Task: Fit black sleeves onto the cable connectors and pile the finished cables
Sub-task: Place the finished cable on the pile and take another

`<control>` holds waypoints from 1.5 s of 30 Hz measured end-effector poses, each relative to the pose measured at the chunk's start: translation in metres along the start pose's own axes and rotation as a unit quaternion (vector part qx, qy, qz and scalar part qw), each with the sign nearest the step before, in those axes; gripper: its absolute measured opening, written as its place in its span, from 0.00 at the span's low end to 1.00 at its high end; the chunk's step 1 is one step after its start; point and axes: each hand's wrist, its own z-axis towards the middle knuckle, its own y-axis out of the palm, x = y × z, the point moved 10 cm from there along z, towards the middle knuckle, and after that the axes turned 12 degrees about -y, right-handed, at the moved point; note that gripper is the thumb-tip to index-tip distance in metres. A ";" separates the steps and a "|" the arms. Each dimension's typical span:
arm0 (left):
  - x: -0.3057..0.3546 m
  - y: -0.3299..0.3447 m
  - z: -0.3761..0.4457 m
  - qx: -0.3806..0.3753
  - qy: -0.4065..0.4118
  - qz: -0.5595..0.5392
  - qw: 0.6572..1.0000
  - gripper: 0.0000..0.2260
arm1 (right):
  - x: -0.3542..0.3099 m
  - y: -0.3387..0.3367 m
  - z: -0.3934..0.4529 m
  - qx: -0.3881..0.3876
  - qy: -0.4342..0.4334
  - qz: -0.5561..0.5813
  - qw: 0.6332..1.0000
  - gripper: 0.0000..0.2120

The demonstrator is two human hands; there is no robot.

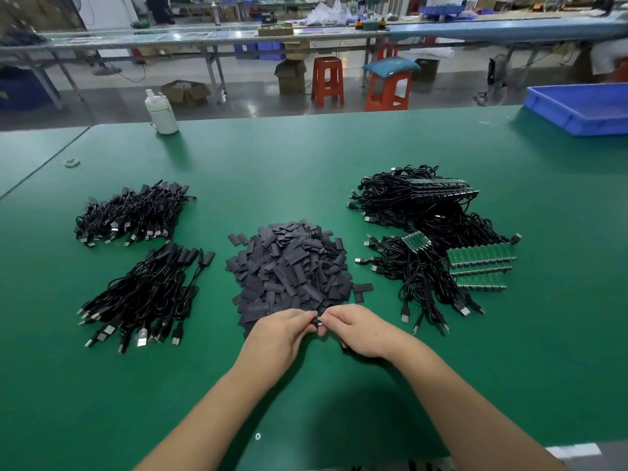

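You sat at a green table (306, 158) and looked down at your two bare hands, which met just in front of you. Going from left to right: at the far left a small pale ring (71, 162) lay on the table, and a white bottle (161, 113) stood near the far edge. On your left lay two heaps of black cables whose connectors already wore sleeves, a far heap (134, 212) and a near heap (146, 294), close to each other but apart. In the middle sat a broad mound of loose black sleeves (292, 266), flat dark rectangles, its near edge right beside your fingers. Your left hand (282, 329) had its fingers curled and pinched a small black piece (318, 321) at the fingertips; your right hand (360, 329) pinched the same piece from the other side, thumbs nearly touching. The piece was too small and too covered to tell whether it was a sleeve alone or a sleeve on a connector. To your right lay a tangle of black cables with bare green circuit boards (481, 263) on their ends, a far bundle (414, 195) and a near bundle (424, 277). At the far right corner stood a blue bin (577, 110).
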 end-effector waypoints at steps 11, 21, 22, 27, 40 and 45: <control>-0.001 0.022 0.002 -0.045 -0.008 0.067 0.997 0.11 | -0.011 0.006 -0.005 -0.028 -0.004 -0.032 0.999 0.12; -0.002 0.031 -0.001 -0.049 -0.022 0.113 0.992 0.23 | -0.018 0.003 -0.007 -0.023 0.004 -0.034 0.999 0.14; 0.001 0.027 -0.002 -0.035 -0.017 0.108 0.993 0.24 | -0.020 0.001 -0.006 -0.020 0.002 -0.035 0.999 0.14; 0.007 0.018 -0.004 -0.001 -0.021 0.077 0.997 0.29 | -0.027 -0.005 -0.006 -0.005 -0.008 -0.041 0.999 0.13; -0.008 0.039 -0.001 -0.123 -0.271 -0.479 0.826 0.12 | -0.031 -0.037 0.003 0.162 -0.001 0.417 0.894 0.10; -0.020 0.035 0.001 -0.089 -0.309 -0.500 0.804 0.07 | -0.028 -0.037 0.017 0.210 -0.013 0.426 0.880 0.08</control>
